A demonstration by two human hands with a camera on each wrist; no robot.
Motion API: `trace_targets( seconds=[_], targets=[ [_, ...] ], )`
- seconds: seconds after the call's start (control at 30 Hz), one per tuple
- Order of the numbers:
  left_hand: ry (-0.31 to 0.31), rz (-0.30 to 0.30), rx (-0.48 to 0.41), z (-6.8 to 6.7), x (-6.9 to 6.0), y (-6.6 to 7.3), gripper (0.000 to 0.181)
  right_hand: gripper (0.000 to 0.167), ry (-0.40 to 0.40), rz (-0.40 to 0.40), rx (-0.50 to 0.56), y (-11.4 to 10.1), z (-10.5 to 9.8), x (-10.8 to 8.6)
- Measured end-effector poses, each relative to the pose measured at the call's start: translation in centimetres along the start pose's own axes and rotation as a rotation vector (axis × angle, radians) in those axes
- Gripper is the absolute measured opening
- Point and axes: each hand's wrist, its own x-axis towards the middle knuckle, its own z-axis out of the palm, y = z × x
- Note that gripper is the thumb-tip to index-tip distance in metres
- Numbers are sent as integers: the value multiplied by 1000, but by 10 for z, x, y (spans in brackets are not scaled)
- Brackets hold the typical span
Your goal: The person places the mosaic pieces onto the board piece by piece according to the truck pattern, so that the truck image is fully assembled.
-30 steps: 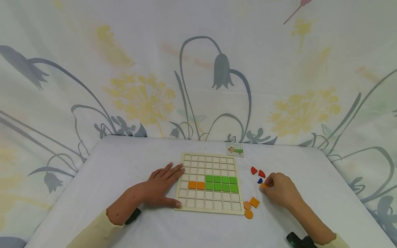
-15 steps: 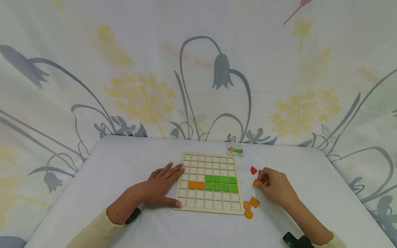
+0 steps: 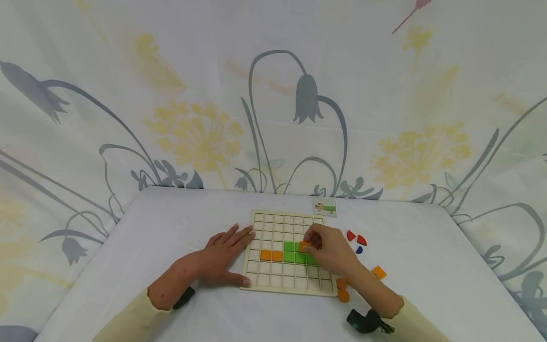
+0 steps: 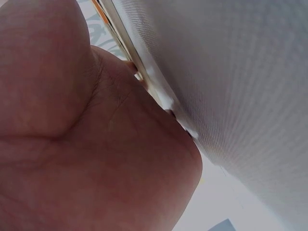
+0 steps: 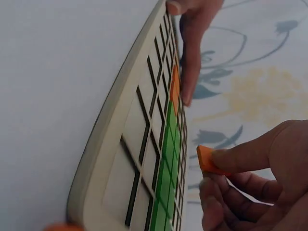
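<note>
My right hand point(image 3: 331, 247) pinches an orange square tile point(image 3: 304, 246) between thumb and fingers, above the green tiles of the grid board point(image 3: 287, 283). In the right wrist view this orange tile point(image 5: 210, 159) is raised off the board. Green square tiles point(image 3: 288, 257) lie in two rows in the board, partly hidden by my right hand. Two orange tiles point(image 3: 271, 255) sit in cells to their left. My left hand point(image 3: 220, 259) rests with spread fingers at the board's left edge, thumb on the lower left corner. The left wrist view shows mostly its palm point(image 4: 96, 159).
Right of the board lie two red wedge pieces point(image 3: 356, 237), a small blue piece point(image 3: 359, 249) and an orange square point(image 3: 378, 272). Orange round pieces point(image 3: 343, 295) lie by the lower right corner, near my forearm. A picture card point(image 3: 325, 207) lies behind the board.
My right hand has carried the orange tile left, from beside the red pieces to over the board. An orange square now shows right of my forearm. The left hand has stayed still.
</note>
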Motion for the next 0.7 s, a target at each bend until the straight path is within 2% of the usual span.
trace_targets(
  seconds=[0.3,0.47,0.7],
  targets=[
    [11,8,7,2,2,-2,114,14,-25,-134,79,-25,39,29],
    [6,12,8,0,0,-1,112,13,-48,-168,119,-34,59,44],
    [13,43,2,-1,-2,-2,111,14,-70,-206,111,-40,78,54]
  ],
)
